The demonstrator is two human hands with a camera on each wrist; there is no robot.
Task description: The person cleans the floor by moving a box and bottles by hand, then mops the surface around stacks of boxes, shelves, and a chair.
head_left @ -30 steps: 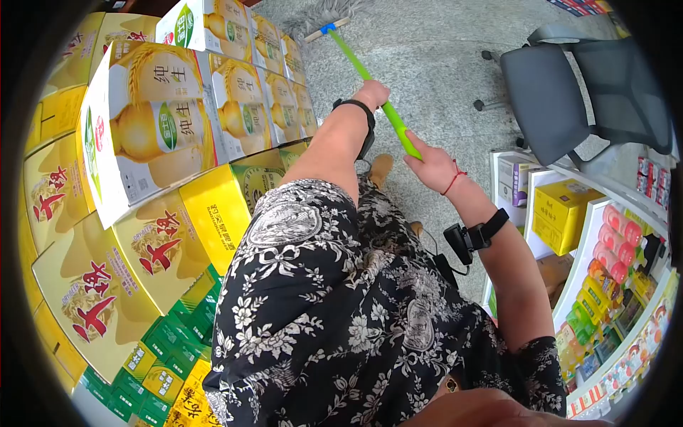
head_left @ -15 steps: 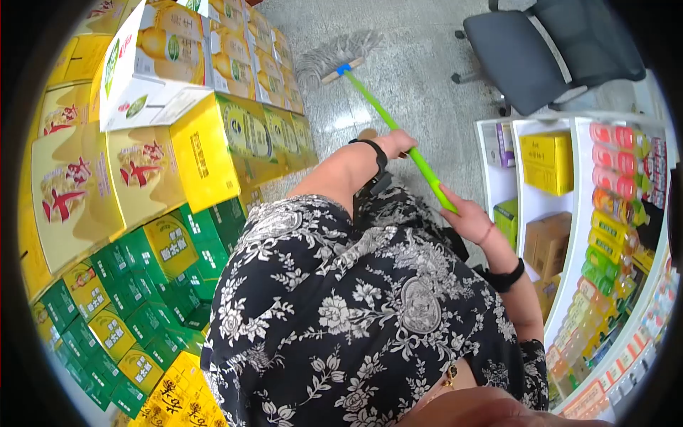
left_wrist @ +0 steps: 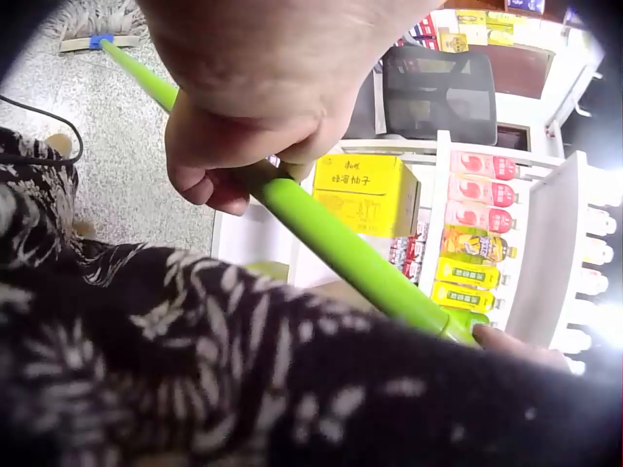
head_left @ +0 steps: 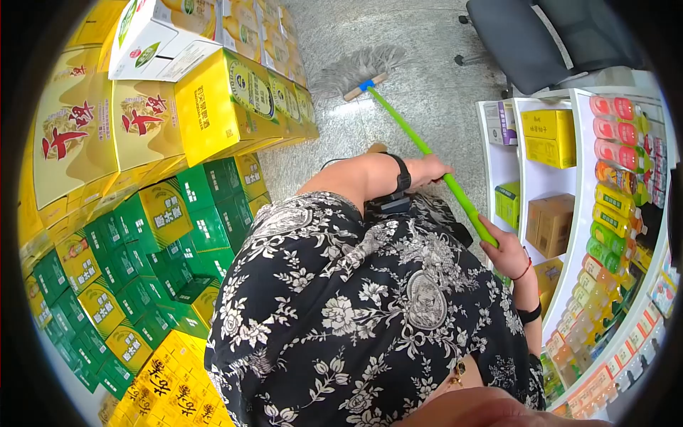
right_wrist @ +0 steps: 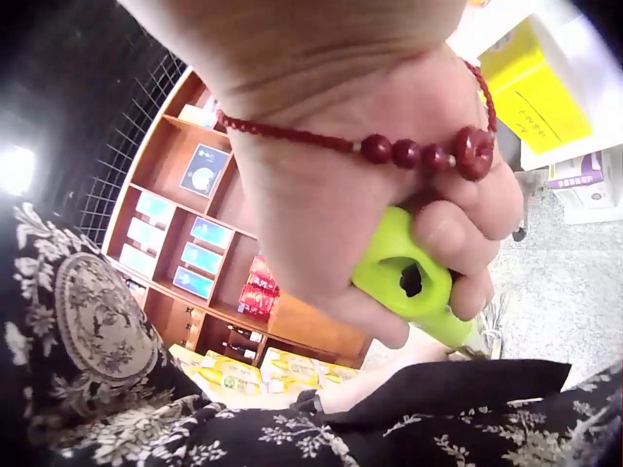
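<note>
One smooth green pole (head_left: 398, 125), shaggy grey mop (head_left: 356, 67)

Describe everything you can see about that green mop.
The mop has a long, bright green handle, plastic by its look, joined by a blue collar to a flat head of grey strings that rests on the speckled floor. It slants down and away from the person. The left hand grips the handle midway; the right hand grips its top end, where the cap has a hanging hole.
</note>
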